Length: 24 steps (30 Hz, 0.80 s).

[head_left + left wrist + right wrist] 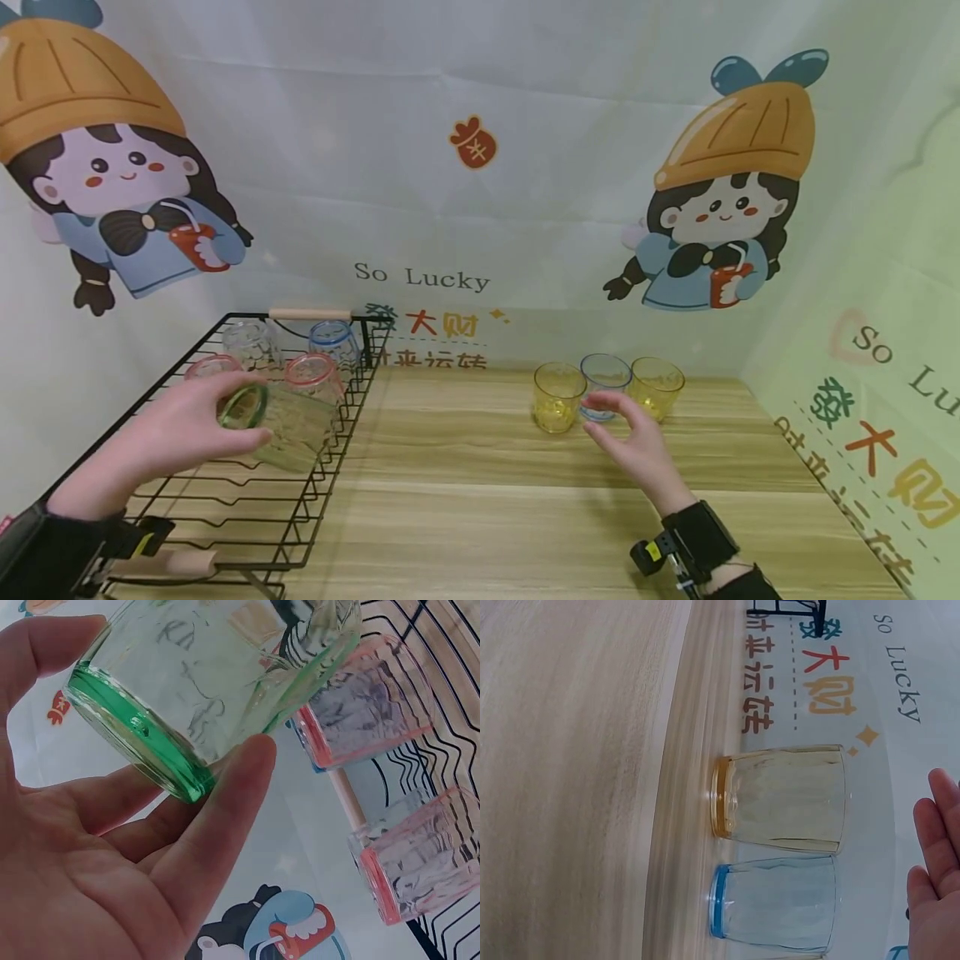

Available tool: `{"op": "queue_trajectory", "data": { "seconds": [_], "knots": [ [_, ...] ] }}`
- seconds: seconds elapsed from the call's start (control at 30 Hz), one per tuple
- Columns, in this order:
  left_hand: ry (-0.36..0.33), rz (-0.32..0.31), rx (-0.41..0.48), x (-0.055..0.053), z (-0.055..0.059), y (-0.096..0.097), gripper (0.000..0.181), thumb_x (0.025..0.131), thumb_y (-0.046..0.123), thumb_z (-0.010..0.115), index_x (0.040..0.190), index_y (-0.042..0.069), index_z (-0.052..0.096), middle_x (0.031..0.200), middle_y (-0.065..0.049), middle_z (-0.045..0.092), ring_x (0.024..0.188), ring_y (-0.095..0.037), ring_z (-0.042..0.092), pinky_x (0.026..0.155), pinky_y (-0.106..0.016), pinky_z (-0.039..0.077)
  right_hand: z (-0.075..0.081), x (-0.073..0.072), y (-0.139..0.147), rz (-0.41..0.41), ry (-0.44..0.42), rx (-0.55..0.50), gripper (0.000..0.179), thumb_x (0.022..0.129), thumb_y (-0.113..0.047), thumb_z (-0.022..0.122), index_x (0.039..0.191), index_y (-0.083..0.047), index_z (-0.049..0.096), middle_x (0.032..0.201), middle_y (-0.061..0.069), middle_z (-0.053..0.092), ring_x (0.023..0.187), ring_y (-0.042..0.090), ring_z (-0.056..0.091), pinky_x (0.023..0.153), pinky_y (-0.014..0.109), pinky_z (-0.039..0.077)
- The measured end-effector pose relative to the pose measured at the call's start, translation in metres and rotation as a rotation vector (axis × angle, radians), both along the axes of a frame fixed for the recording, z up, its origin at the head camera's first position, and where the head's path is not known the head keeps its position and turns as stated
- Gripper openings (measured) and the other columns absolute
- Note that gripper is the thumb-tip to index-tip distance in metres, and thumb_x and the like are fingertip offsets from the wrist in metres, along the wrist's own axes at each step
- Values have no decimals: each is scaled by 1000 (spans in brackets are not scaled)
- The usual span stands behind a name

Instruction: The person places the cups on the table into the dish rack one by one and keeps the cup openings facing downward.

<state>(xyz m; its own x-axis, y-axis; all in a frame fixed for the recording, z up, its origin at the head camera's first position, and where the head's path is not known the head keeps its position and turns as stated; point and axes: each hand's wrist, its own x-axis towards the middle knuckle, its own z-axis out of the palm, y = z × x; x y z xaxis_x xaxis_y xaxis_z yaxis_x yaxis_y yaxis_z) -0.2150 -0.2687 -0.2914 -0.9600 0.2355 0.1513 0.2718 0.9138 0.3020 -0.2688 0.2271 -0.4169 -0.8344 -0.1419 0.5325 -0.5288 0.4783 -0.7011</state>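
My left hand [183, 425] pinches a green-tinted drinking glass [296, 425] near its thick green base [142, 731], thumb on one side and fingers on the other. The glass is tipped over, its mouth pointing right and down above the black wire rack [247, 500]. On the table, my right hand [637, 454] hovers in front of a yellow glass [558, 400] and a blue glass [605, 385], thumb and fingers apart with nothing between them. In the right wrist view, its fingers [937, 840] appear at the right edge, apart from the upright yellow and blue glasses.
Upside-down glasses fill the rack's far end: two pink ones [313, 375] [213, 364], a clear one [251, 342] and a blue-based one [333, 337]. A second yellow glass [657, 387] stands at the right of the row. A printed cloth [555, 183] hangs behind the wooden table [465, 500].
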Motion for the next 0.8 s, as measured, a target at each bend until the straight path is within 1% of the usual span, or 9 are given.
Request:
{"op": "queue_trajectory", "data": {
  "seconds": [0.1,0.2,0.37,0.43,0.53,0.67,0.7,0.77,0.8],
  "knots": [
    [14,-2,-14,-2,-2,-4,73,75,44,75,130,2,53,110,-16,64,83,-21,58,61,-33,46,1,-1,0,-9,6,21,36,87,-12,68,121,-5,59,116,6,67,109,8,56,98,19,43],
    [21,1,-27,-4,-4,-8,71,75,44,76,127,2,55,119,-23,60,93,-32,61,65,-41,50,3,-2,0,-20,1,40,37,86,-13,69,121,-3,59,116,6,67,109,12,57,98,19,43],
    [0,6,-44,-8,-8,-15,71,75,45,76,126,0,55,122,-27,59,96,-37,60,68,-46,51,5,-2,1,-21,-7,56,38,86,-12,69,121,-3,58,116,6,67,110,15,57,98,24,45],
    [-5,8,-54,-9,-9,-19,71,75,45,75,126,1,56,121,-26,59,97,-39,60,70,-49,51,6,-2,1,-20,-3,57,38,85,-12,70,121,-3,59,116,7,67,110,16,57,98,26,45],
    [-19,14,-64,-11,-12,-24,72,75,46,75,127,0,55,123,-29,58,105,-47,57,75,-56,50,5,-2,1,-21,10,64,38,85,-11,70,120,-4,59,115,6,67,109,14,58,97,26,46],
    [-31,21,-68,-14,-15,-31,74,75,45,74,127,-3,54,120,-29,59,105,-47,57,75,-55,51,3,-5,1,-17,44,78,36,84,-10,71,118,-5,60,113,6,68,107,12,59,96,21,45],
    [-32,21,-70,-15,-16,-33,73,75,45,74,126,-3,55,115,-27,61,100,-44,58,73,-52,51,3,-5,1,-15,54,78,36,83,-9,71,117,-5,61,113,7,68,106,12,59,96,21,46],
    [-30,22,-77,-16,-18,-37,73,74,44,75,125,-4,56,112,-26,63,97,-42,59,72,-52,51,2,-6,1,-11,69,79,35,83,-8,71,117,-4,61,112,7,68,106,12,59,96,22,46],
    [-32,22,-80,-16,-18,-39,73,74,44,75,125,-5,55,113,-28,62,98,-44,59,74,-53,51,2,-6,1,-11,72,79,35,83,-8,71,116,-5,61,112,6,68,106,11,59,96,21,46]
  ]
}}
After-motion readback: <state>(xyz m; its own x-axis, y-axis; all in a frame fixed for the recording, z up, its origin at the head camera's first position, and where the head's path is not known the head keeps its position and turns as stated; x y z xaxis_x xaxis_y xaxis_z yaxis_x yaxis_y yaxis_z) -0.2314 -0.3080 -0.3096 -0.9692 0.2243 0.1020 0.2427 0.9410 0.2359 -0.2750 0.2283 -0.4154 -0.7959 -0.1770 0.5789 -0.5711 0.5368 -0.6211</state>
